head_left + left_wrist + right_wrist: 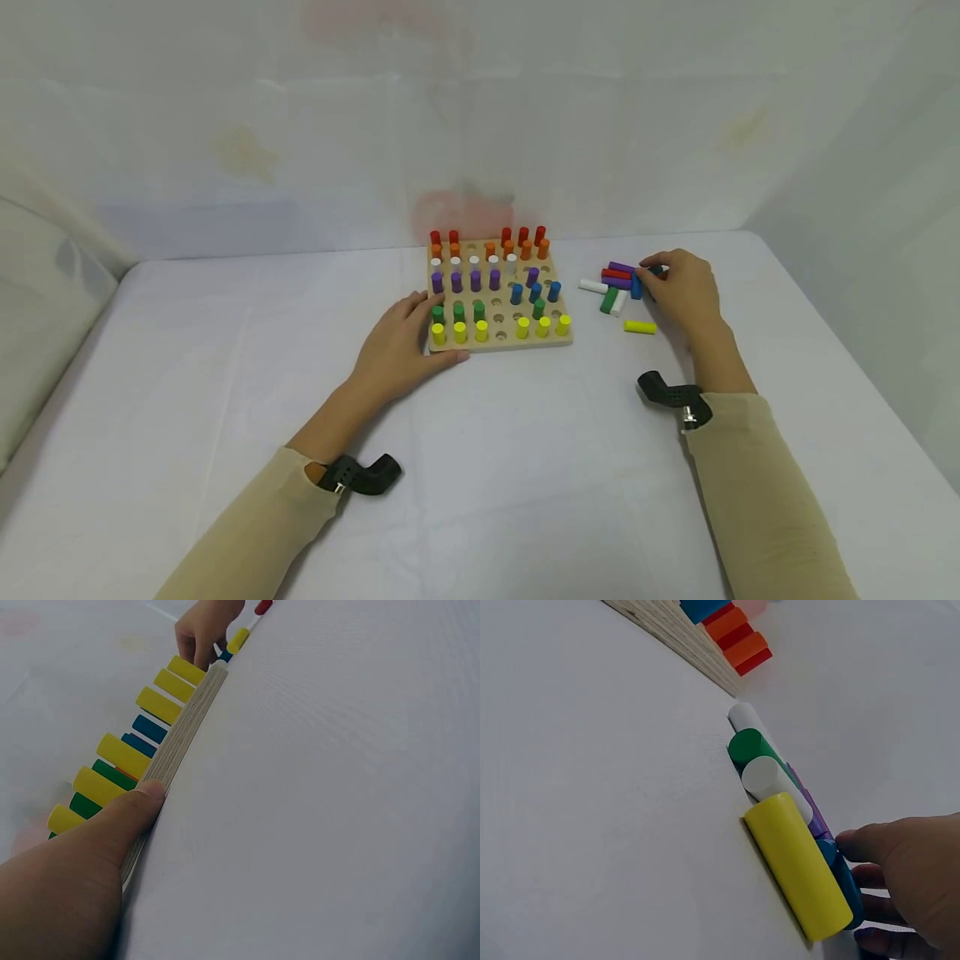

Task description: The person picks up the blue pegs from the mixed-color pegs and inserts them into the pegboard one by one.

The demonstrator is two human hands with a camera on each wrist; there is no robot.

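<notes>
White cloth covers the desk [525,467] under the wooden peg board [498,337]. My left hand [397,350] rests against the board's near left corner, fingers relaxed, thumb [131,810] pressing its edge. Right of the board lies a pile of loose pegs [617,287]; my right hand [682,292] curls its fingers on a dark blue peg [844,881] there. A yellow peg [640,327] lies just nearer.

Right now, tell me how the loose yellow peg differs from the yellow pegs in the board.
The loose yellow peg lies flat on the table, right of the board; the yellow pegs in the board stand upright in holes along its near edge. It lies alone; they form a row. Same colour, same cylinder shape.
</notes>
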